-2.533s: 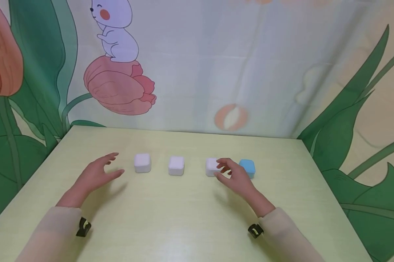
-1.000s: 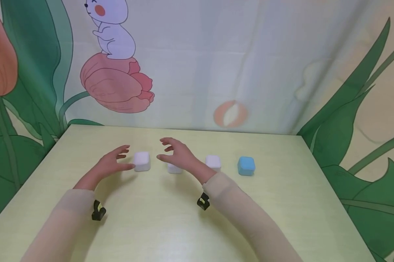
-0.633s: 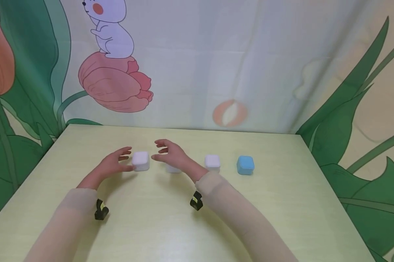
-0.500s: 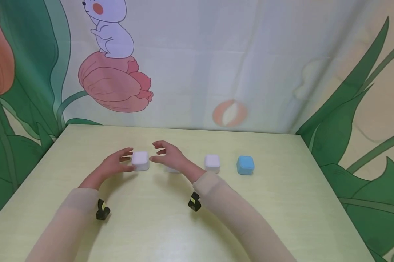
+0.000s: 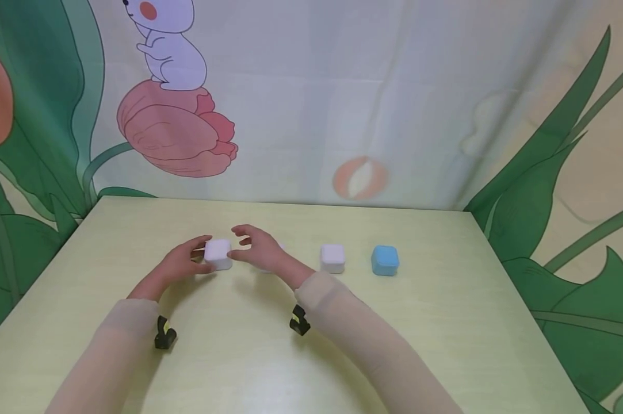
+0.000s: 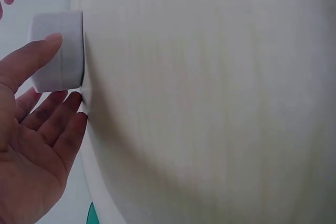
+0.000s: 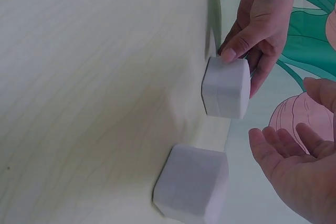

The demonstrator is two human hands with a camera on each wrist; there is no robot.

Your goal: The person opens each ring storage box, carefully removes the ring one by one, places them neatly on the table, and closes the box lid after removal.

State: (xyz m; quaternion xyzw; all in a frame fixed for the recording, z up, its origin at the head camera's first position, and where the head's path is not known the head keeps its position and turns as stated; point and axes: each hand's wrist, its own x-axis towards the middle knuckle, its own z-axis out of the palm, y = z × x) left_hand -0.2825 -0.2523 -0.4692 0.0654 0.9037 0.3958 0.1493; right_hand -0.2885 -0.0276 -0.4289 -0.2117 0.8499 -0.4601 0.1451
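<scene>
Leftmost in a row on the table, a white rounded cube block [image 5: 217, 255] sits between my hands. My left hand [image 5: 180, 261] grips it from the left, the thumb on its front side and the fingers reaching around its back. In the left wrist view the left thumb [image 6: 39, 56] lies across the white block [image 6: 63, 69]. My right hand [image 5: 262, 250] hovers with loosely bent fingers, holding nothing. Its thumb tip overlaps the block's right edge in the head view, but the right wrist view shows a gap. A second white block [image 7: 191, 184] stands beneath the right hand, mostly hidden in the head view.
Farther right stand another white block [image 5: 332, 258] and a blue block [image 5: 385, 260], spaced apart on the pale table [image 5: 270, 368]. Behind the table's back edge hangs a curtain [image 5: 285, 103] printed with flowers and an animal. Both wrists carry small black cameras.
My right hand has travelled left from near the blue block, past the second white block, toward the leftmost one. My left hand has moved right and closed around that block. The view shifted slightly.
</scene>
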